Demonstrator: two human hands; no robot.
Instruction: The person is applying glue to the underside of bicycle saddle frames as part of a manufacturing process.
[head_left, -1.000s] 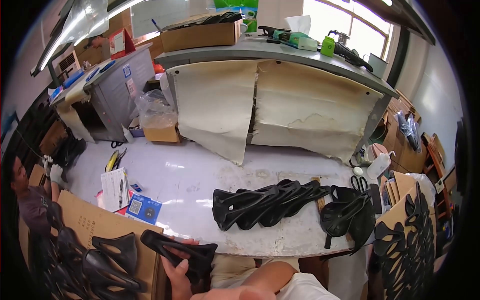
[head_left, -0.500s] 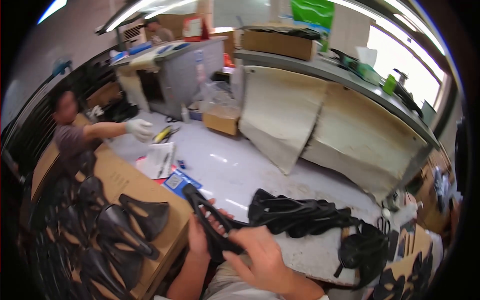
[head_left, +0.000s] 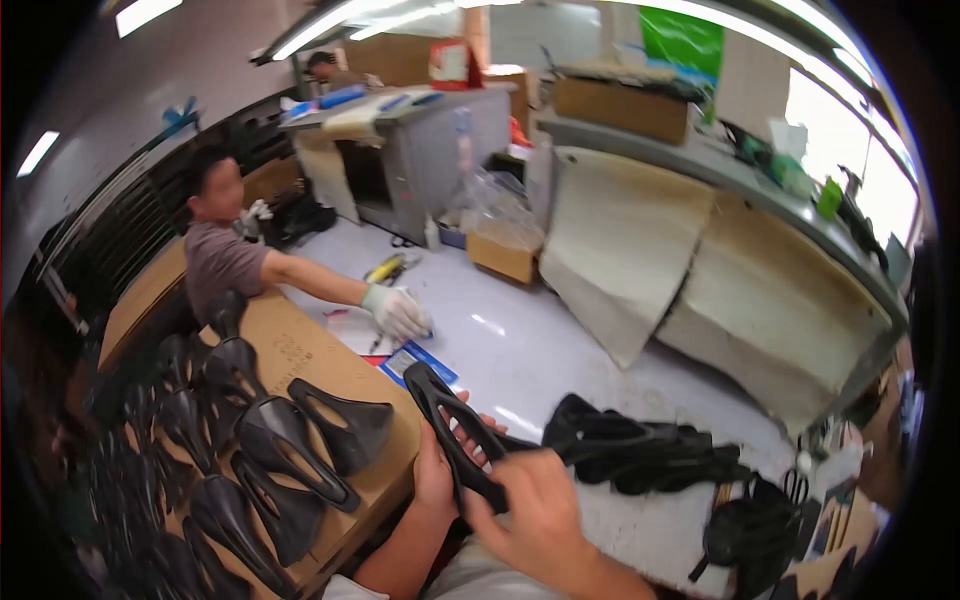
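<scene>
A black bicycle saddle [head_left: 456,450] with a long slot down its middle is tilted in front of me, its narrow nose pointing away. My left hand [head_left: 434,478] is closed round it from the left and below, its fingertips showing on the far side. At the near end, my right hand [head_left: 545,515] grips the edge between thumb and fingers, slightly blurred; its palm hides that part. More black saddles [head_left: 285,450] lie in rows on the cardboard to my left. A stack of black saddles [head_left: 640,445] lies on the table at the right.
A co-worker's gloved hand [head_left: 398,312] reaches over the table beside a blue card [head_left: 418,362]. A yellow-handled tool [head_left: 385,268] and a cardboard box [head_left: 503,258] with clear plastic lie farther off. Scissors [head_left: 795,485] are at the right, near a black bundle [head_left: 750,525].
The view has swung left, shifting the scene rightward. The co-worker's gloved hand has come nearer, over the paper towards the blue card. Both my hands still hold the saddle.
</scene>
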